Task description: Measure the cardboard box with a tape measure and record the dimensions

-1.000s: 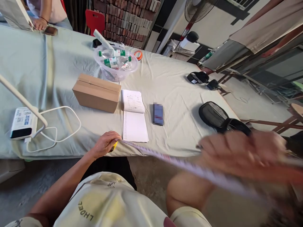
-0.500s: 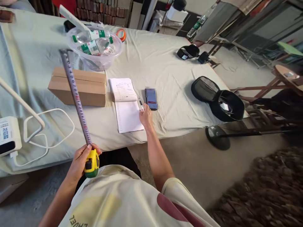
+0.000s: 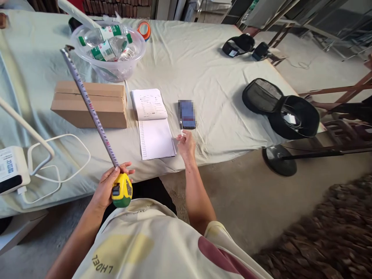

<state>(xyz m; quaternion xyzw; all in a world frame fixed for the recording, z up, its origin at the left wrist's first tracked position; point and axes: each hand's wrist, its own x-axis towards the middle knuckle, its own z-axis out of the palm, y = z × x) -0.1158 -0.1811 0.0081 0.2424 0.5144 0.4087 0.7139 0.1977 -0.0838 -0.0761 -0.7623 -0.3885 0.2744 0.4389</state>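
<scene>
The rounded yellow-green tape (image 3: 122,190) is gripped by the left hand (image 3: 106,186), fingers wrapped round it, at the table's near edge; its thin blade (image 3: 90,106), angled over the creased cardboard box (image 3: 99,116), could be buckled by a snag on the smooth bowl (image 3: 119,71). The slim pen (image 3: 181,128) is pinched in the right hand (image 3: 187,147); the flat phone (image 3: 188,114) could be nudged by a careless knuckle.

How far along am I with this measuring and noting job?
Partway, it seems. Done: the blade is pulled out and the notebook lies open. In hand: the tape measure in your left hand, the pen in your right. Left: probably the writing; the lower page looks blank.
</scene>
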